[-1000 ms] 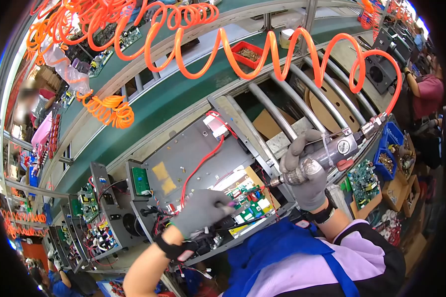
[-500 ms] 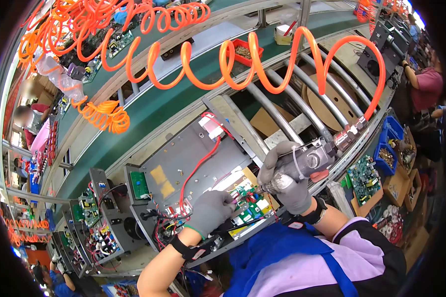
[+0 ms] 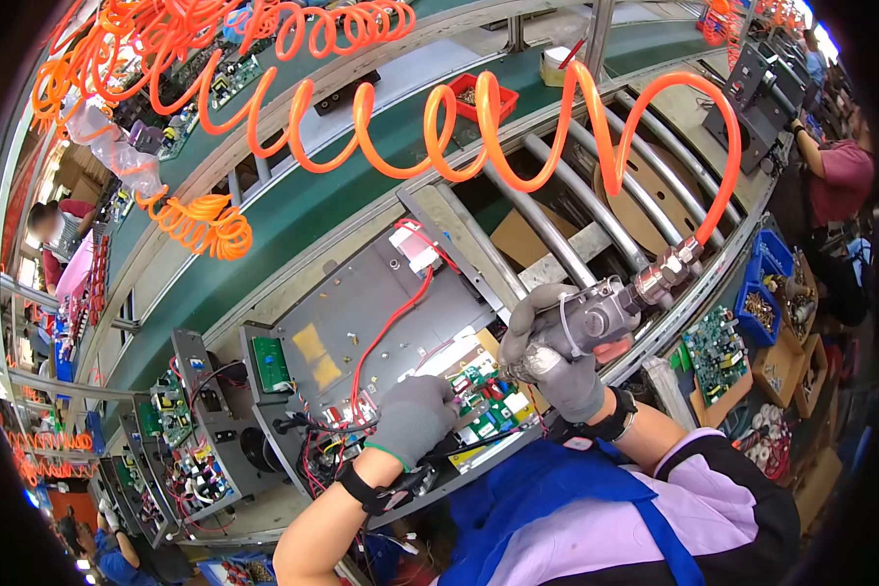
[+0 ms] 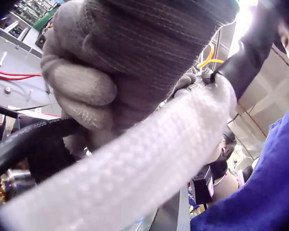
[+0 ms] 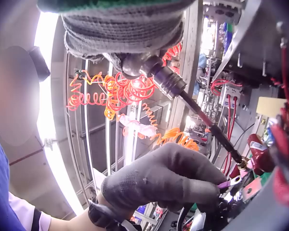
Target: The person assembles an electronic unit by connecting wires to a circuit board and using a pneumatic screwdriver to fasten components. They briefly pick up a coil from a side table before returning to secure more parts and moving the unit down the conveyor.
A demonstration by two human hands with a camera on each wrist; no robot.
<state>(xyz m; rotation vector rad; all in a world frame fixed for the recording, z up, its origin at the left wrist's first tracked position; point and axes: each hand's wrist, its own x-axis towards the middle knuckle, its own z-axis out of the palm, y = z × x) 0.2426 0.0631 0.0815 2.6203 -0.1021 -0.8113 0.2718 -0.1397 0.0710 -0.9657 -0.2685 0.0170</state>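
Note:
My right hand point(image 3: 562, 366), in a grey glove, grips an air screwdriver point(image 3: 601, 317) with a metal body. In the right wrist view its long dark bit point(image 5: 219, 134) points down at the circuit board parts, a brass-coloured piece at its tip. My gloved left hand point(image 3: 415, 415) is over the near part of an open metal chassis point(image 3: 361, 283). Its fingers pinch a cable lug point(image 5: 235, 181) with a purple sleeve, close beside the bit's tip. A green circuit board point(image 3: 493, 415) lies under both hands. Curled fingers point(image 4: 82, 86) lie by a thick black cable point(image 4: 33, 137) in the left wrist view.
An orange coiled air hose point(image 3: 518, 176) runs to the screwdriver above the rollers point(image 3: 566, 254). Other chassis point(image 3: 205, 430) stand to the left. Blue bins point(image 3: 757, 313) of small parts and a loose circuit board point(image 3: 718, 356) are at the right. Loose screws lie in the chassis.
My right hand has brought the screwdriver left and down to the circuit board. My left hand has shifted a little to the right, still pinching the lug.

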